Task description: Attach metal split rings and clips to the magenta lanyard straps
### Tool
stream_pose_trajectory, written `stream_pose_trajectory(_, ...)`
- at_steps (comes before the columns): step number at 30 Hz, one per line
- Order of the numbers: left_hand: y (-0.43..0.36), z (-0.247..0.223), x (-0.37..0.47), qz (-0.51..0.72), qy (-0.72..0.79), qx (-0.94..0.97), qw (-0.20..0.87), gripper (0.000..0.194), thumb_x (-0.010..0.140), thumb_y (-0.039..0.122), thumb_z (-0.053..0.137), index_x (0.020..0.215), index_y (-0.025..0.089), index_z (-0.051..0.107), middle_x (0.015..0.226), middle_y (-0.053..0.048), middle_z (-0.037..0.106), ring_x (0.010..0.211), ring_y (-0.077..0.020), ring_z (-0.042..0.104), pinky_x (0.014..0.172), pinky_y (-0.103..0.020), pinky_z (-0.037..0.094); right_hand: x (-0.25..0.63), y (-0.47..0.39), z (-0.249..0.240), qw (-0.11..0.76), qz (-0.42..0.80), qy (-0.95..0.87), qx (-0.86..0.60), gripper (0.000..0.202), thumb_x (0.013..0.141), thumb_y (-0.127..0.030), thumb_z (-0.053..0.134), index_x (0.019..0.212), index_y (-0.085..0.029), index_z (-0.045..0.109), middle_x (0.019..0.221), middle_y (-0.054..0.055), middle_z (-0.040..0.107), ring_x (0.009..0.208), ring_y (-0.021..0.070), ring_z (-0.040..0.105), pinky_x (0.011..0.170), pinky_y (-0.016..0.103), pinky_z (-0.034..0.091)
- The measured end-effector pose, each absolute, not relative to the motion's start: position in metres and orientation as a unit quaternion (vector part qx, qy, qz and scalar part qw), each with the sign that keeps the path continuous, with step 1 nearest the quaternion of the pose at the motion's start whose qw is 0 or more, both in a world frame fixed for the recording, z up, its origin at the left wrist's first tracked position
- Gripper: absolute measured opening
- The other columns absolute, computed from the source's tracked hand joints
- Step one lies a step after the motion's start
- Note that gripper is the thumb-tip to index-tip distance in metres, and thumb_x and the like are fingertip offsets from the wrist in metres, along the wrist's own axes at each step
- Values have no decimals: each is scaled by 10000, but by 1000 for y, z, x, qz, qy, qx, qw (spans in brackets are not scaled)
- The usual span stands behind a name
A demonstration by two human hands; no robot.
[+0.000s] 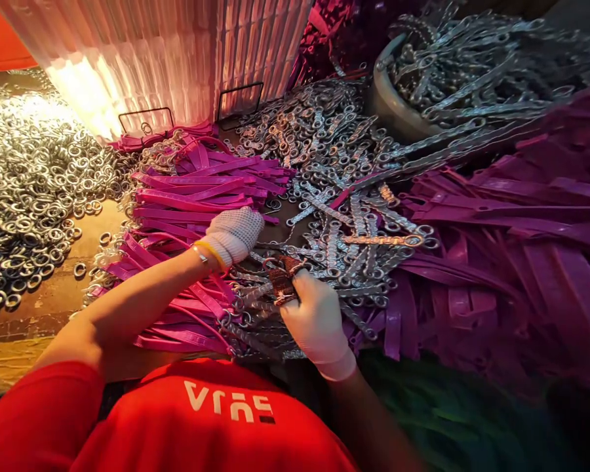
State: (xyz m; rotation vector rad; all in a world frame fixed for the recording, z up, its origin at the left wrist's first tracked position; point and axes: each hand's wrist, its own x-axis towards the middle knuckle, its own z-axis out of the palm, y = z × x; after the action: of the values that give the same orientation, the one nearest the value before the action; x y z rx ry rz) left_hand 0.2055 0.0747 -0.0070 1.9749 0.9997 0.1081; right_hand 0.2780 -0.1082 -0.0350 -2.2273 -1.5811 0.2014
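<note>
My left hand [236, 235], in a white dotted glove with a yellow cuff, is closed near a pile of pink straps [191, 196]; what its fingers hold is hidden. To its right, my right hand [317, 321] wears a white glove and is wrapped round a dark-wrapped tool [284, 278], whose far end points toward the left hand. Twisted metal links [332, 246] with ringed ends lie beneath and beyond both hands. More pink straps [187, 314] stretch under my left forearm, with metal rings at their ends.
Loose metal rings [39, 190] are heaped at the left. A ribbed translucent panel [167, 59] stands behind the straps. A bucket [398, 98] full of metal links is at the back right. Purple straps [521, 242] cover the right side.
</note>
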Motion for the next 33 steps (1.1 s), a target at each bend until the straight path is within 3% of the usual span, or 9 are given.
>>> stream_pose_trajectory(3,63,9,161,89,334,855,386,104,836,158,623,873,110,708,896,-119,650,880,-231,601,736,-279,426,277,-105,-31,192,75,-589,-782,287,771,-123,430,880,-184,689,761,104,676,728,262,620,650,335,459)
stream_pose_trajectory(7,40,21,98,64,325,712,619,264,883,374,606,981,145,693,663,-6,574,491,-78,425,472,-195,320,263,-94,-22,243,101,-668,-696,434,745,-102,460,1116,-178,674,1057,113,705,934,253,630,804,325,481)
stream_pose_trajectory(10,23,19,73,60,370,585,719,324,870,481,628,889,158,618,535,46,471,390,-56,318,380,-187,225,247,-87,-15,210,98,-708,-667,327,729,-108,478,963,-177,696,911,90,704,780,212,609,693,282,440)
stream_pose_trajectory(14,12,13,64,100,392,618,674,378,901,507,586,733,174,518,524,46,448,421,-57,330,401,-180,241,229,-83,-5,118,59,-728,-672,199,704,-118,521,808,-182,680,868,90,705,637,170,551,578,288,332)
stream_pose_trajectory(18,9,1,59,107,342,725,588,249,886,349,604,738,150,619,654,-2,565,587,-89,439,552,-176,361,218,-84,-2,42,42,-731,-680,166,736,-129,549,806,-171,694,991,130,718,599,161,546,547,318,277)
stream_pose_trajectory(21,8,-12,56,99,326,740,580,107,806,268,664,800,166,696,743,-35,632,710,-148,525,655,-205,425,214,-85,-6,19,42,-730,-682,195,762,-122,529,838,-159,705,1046,150,718,651,182,589,568,312,325)
stream_pose_trajectory(25,8,-22,53,103,331,708,615,151,825,287,630,790,160,705,737,-30,626,720,-155,529,676,-213,437,213,-81,-1,6,69,-720,-691,287,773,-78,496,969,-137,696,1098,176,707,825,237,651,699,314,438)
stream_pose_trajectory(28,7,-26,52,119,337,699,619,184,853,289,609,784,142,696,744,-16,624,683,-124,497,656,-194,416,214,-75,6,-42,129,-704,-697,319,804,-87,497,1070,-154,659,1016,141,733,893,247,677,720,304,447)
stream_pose_trajectory(33,2,-39,53,123,303,740,588,176,860,198,542,781,129,684,763,-23,641,705,-127,505,651,-197,394,216,-72,-3,-87,144,-707,-687,227,844,-134,478,1007,-140,634,830,128,739,781,260,708,591,315,376)
